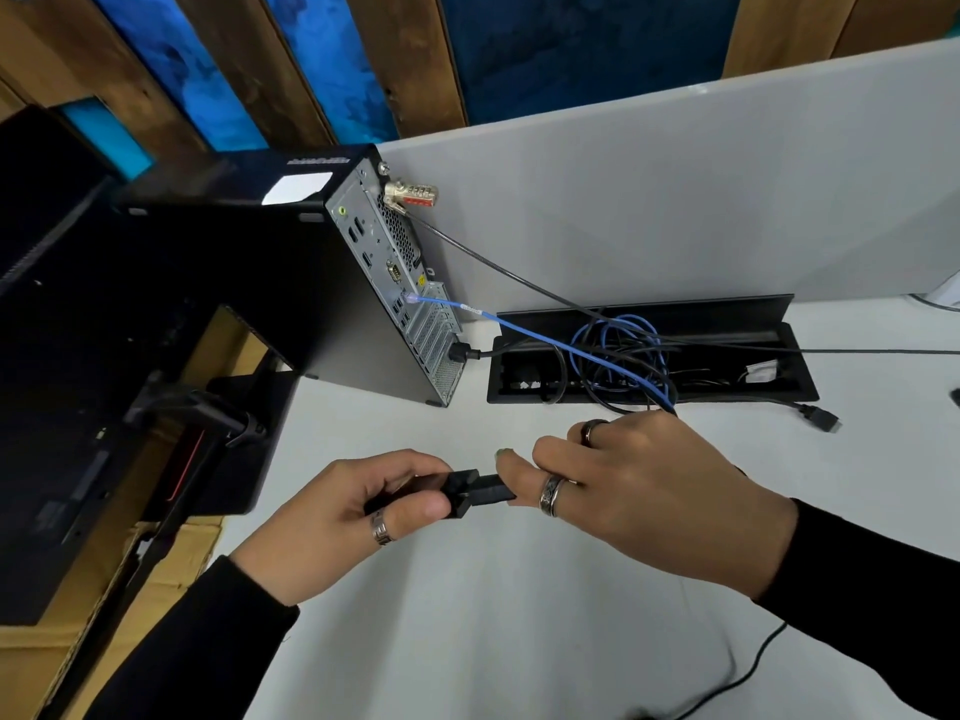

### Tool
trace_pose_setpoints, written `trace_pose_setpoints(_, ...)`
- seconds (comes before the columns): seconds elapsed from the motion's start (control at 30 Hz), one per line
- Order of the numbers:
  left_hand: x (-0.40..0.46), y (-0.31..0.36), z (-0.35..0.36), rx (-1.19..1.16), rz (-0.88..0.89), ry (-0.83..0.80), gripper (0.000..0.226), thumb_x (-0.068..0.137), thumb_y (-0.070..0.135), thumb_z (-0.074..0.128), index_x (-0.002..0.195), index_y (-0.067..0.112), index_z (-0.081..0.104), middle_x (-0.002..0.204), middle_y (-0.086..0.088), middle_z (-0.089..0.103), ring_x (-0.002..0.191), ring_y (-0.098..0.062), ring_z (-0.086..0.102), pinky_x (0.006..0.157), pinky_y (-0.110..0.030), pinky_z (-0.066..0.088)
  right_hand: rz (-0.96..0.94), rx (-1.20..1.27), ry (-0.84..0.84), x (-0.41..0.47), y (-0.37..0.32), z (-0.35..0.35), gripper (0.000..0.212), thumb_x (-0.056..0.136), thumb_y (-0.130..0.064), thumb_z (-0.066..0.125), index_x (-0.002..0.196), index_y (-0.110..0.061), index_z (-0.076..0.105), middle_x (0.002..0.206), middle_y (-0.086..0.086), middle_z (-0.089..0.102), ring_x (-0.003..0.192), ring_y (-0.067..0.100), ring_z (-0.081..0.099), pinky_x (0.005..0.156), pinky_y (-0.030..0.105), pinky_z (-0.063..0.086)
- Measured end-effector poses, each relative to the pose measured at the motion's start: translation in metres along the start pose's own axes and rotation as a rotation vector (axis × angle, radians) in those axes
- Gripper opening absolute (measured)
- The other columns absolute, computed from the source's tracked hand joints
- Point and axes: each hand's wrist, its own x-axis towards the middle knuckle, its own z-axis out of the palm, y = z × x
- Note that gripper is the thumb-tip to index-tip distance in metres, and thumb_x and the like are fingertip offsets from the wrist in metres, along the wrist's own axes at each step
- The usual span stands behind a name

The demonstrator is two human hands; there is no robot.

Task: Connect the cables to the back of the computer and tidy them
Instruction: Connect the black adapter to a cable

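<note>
Both hands (358,506) pinch a black connector (470,491) above the white desk (467,615).

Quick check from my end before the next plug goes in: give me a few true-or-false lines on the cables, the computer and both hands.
1. A blue cable is plugged into the back of the computer. True.
2. Both hands are empty. False: the left hand and right hand hold a black connector between them.
3. A combination lock hangs at the computer's top rear corner. True.
4. The cable tray in the desk is closed. False: its lid stands open, with cables coiled inside.
5. A loose black plug lies on the desk right of the tray. True.
</note>
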Motion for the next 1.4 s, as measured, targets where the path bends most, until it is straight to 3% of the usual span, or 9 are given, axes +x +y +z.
trace_pose_setpoints(0.23, 0.004, -0.004, 0.005, -0.015, 0.002, -0.015, 0.063, 0.058, 0.083, 0.053, 0.1, 0.037, 0.064, 0.082, -0.005, 0.06, 0.068, -0.004, 0.047, 0.066, -0.019, 0.037, 0.061, 0.044, -0.012, -0.006, -0.007, 0.009, 0.026, 0.082, -0.02, 0.067, 0.104, -0.015, 0.053, 0.063, -0.004, 0.045, 0.04, 0.014, 0.038, 0.034, 0.021, 0.026)
trace_pose_setpoints(0.33, 0.008, 0.0, 0.006, -0.029, -0.01, -0.022, 0.057, 0.059, 0.075, 0.059, 0.099, 0.035, 0.064, 0.07, 0.012, 0.061, 0.058, 0.002, 0.046, 0.057, -0.007, 0.035, 0.111, 0.072, -0.028, -0.007, -0.011, 0.011, 0.027, 0.082, -0.025, 0.069, 0.097, -0.015, 0.05, 0.061, -0.004, 0.046, 0.04, 0.016, 0.041, 0.033, 0.023, 0.031)
trace_pose_setpoints(0.53, 0.014, 0.003, 0.007, 0.037, -0.062, -0.092, 0.045, 0.069, 0.071, 0.056, 0.098, 0.038, 0.067, 0.07, 0.004, 0.06, 0.061, -0.006, 0.047, 0.063, -0.024, 0.042, 0.274, 0.158, -0.1, -0.012, -0.023, 0.017, 0.029, 0.095, -0.045, 0.032, 0.089, -0.023, 0.05, 0.052, -0.005, 0.046, 0.036, 0.014, 0.044, 0.033, 0.02, 0.027)
trace_pose_setpoints(0.73, 0.0, -0.004, -0.044, 0.135, -0.175, -0.218, 0.058, 0.053, 0.074, 0.067, 0.082, 0.024, 0.066, 0.063, -0.001, 0.056, 0.058, -0.01, 0.048, 0.063, -0.032, 0.046, 0.529, 0.518, -0.021, -0.037, -0.012, 0.012, 0.037, 0.096, -0.053, 0.021, 0.098, -0.032, 0.051, 0.071, -0.015, 0.064, 0.051, 0.005, 0.057, 0.045, 0.022, 0.048)
trace_pose_setpoints(0.9, -0.001, -0.005, -0.069, -0.009, -0.104, -0.097, 0.053, 0.054, 0.066, 0.074, 0.08, 0.02, 0.071, 0.066, -0.008, 0.066, 0.06, -0.029, 0.058, 0.063, -0.04, 0.051, 0.761, 0.849, 0.106, -0.059, -0.014, 0.016, 0.021, 0.087, -0.053, 0.039, 0.097, -0.04, 0.052, 0.058, -0.019, 0.048, 0.048, 0.0, 0.04, 0.048, 0.007, 0.03)
trace_pose_setpoints(1.0, 0.004, -0.003, -0.06, -0.355, -0.086, 0.03, 0.056, 0.041, 0.049, 0.089, 0.075, 0.009, 0.071, 0.059, -0.012, 0.061, 0.048, -0.018, 0.058, 0.05, -0.023, 0.052, 0.899, 1.006, 0.23, -0.069, -0.02, 0.022, 0.017, 0.082, -0.049, 0.041, 0.09, -0.051, 0.055, 0.051, -0.01, 0.043, 0.043, 0.004, 0.032, 0.043, 0.012, 0.025)
trace_pose_setpoints(1.1, 0.018, 0.003, -0.032, -0.825, 0.003, 0.409, 0.054, 0.022, 0.034, 0.095, 0.069, 0.015, 0.074, 0.063, -0.003, 0.066, 0.045, -0.005, 0.057, 0.047, -0.013, 0.049, 0.956, 1.021, 0.251, -0.08, -0.03, 0.03, 0.019, 0.08, -0.051, 0.04, 0.091, -0.054, 0.055, 0.048, -0.013, 0.039, 0.041, 0.004, 0.029, 0.042, 0.011, 0.022)
trace_pose_setpoints(1.2, 0.037, 0.026, 0.002, -1.101, 0.131, 0.582, 0.021, 0.049, 0.022, 0.082, 0.068, 0.018, 0.075, 0.069, 0.003, 0.068, 0.05, 0.0, 0.057, 0.054, -0.011, 0.052, 0.966, 1.035, 0.136, -0.089, -0.042, 0.043, 0.006, 0.087, -0.052, 0.047, 0.088, -0.054, 0.053, 0.048, -0.011, 0.037, 0.042, 0.006, 0.029, 0.043, 0.013, 0.022)
trace_pose_setpoints(1.4, 0.047, 0.062, 0.03, -0.326, 0.317, 0.695, 0.013, 0.08, 0.008, 0.065, 0.089, 0.019, 0.065, 0.06, 0.005, 0.066, 0.056, -0.008, 0.06, 0.061, -0.021, 0.053, 0.971, 1.072, -0.098, -0.098, -0.046, 0.061, 0.008, 0.088, -0.04, 0.047, 0.081, -0.044, 0.047, 0.05, -0.009, 0.04, 0.044, 0.007, 0.032, 0.045, 0.016, 0.025)
